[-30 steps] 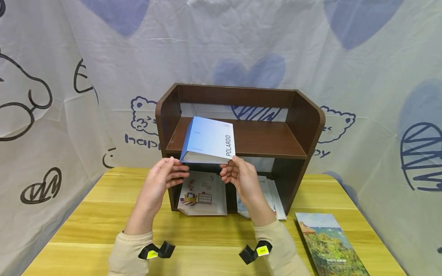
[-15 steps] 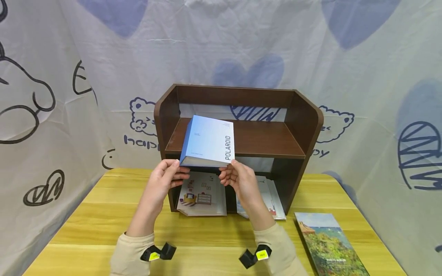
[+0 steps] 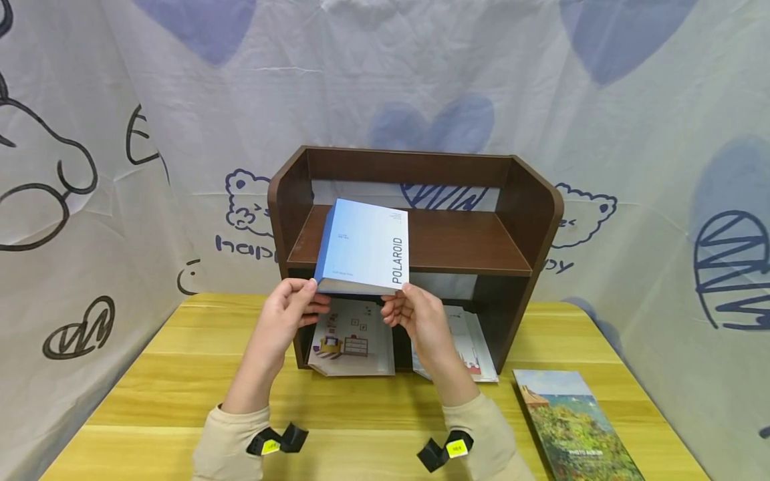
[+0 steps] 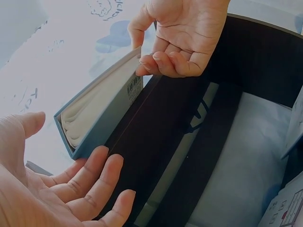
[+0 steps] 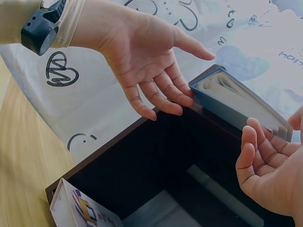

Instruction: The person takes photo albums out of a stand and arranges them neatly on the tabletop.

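Note:
A thick light-blue photo album [image 3: 367, 244] marked POLAROID lies cover up at the left of the shelf unit's upper level, its front edge jutting out. I cannot tell whether it touches the board. At its front right corner my right hand [image 3: 421, 321] pinches it, thumb on the cover and fingers curled beneath. My left hand [image 3: 279, 321] is at the front left corner; in the left wrist view the left fingers [image 4: 90, 182] touch the album's lower edge while the thumb stands away from it. Pale pages [image 4: 102, 92] show along the album's open side.
The dark brown shelf unit [image 3: 469, 240] stands on a wooden table [image 3: 150, 401]. Its lower level holds a white book with a furniture drawing [image 3: 355, 341] and other white books [image 3: 472, 347]. A landscape photo album [image 3: 577, 427] lies at right. Printed cloth [image 3: 421, 67] hangs behind.
The blue album's front edge has sunk slightly, so its cover faces me more. Both hands have dropped a little with it. The other books have stayed put.

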Demonstrator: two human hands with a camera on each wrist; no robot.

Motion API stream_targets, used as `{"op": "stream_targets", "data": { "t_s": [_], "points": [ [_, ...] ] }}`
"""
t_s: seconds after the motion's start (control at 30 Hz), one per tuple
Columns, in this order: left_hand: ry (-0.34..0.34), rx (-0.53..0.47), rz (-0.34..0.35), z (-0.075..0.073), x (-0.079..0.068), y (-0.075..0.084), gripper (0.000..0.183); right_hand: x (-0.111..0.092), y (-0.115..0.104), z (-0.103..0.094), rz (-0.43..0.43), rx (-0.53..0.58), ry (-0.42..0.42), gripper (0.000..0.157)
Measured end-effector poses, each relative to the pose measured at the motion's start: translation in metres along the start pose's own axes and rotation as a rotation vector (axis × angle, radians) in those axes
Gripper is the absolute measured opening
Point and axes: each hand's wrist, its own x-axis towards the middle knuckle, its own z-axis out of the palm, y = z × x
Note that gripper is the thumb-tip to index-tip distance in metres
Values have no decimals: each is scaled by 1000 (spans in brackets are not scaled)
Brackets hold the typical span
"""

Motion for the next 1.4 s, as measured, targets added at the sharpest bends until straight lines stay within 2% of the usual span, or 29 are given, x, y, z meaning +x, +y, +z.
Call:
{"op": "stream_targets", "data": {
  "t_s": [0.67,1.03,1.4],
  "points": [
    [40,44,-19,4,2,-2,33,-6,9,-2,-56,-15,-42,39],
    [53,66,-27,4,2,-3,33,-8,11,0,-44,-1,-15,35],
    [45,56,-50,0,2,-2,41,-9,13,-1,-42,6,-26,35]
  ]
}}
